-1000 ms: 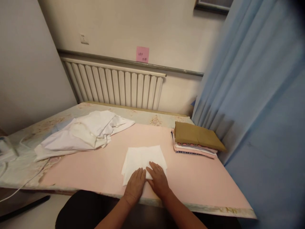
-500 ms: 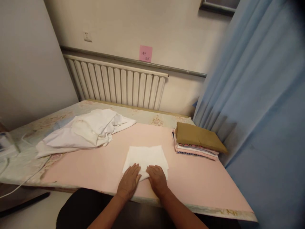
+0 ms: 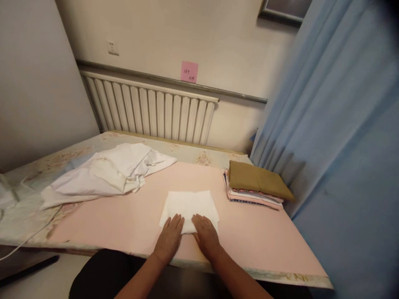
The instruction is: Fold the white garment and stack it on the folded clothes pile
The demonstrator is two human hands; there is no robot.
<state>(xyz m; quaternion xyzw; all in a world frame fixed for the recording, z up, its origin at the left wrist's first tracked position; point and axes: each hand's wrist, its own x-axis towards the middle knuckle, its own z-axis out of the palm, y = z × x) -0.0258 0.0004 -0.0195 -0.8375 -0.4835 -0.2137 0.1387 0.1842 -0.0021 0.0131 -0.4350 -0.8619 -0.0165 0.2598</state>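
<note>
Our left hand (image 3: 170, 240) and right hand (image 3: 205, 237) lie flat, palms down, side by side, grasping nothing, fingertips on the near edge of the folded white cloth (image 3: 190, 204). It spreads away from us on the pink worktop (image 3: 124, 216), long axis left-right, equally near our 2 hands.

A crumpled white garment (image 3: 106, 174) lies on the left of the desk (image 3: 124, 220), with a thin white cable (image 3: 28, 236) trailing off the near left edge. At the right stands a stack of folded cloths (image 3: 254, 195), an olive-brown one (image 3: 258, 179) on top, just beside a blue curtain (image 3: 336, 124). Behind the desk are a radiator (image 3: 149, 110), a pink sticky note (image 3: 188, 72) and a wall socket (image 3: 112, 47).
</note>
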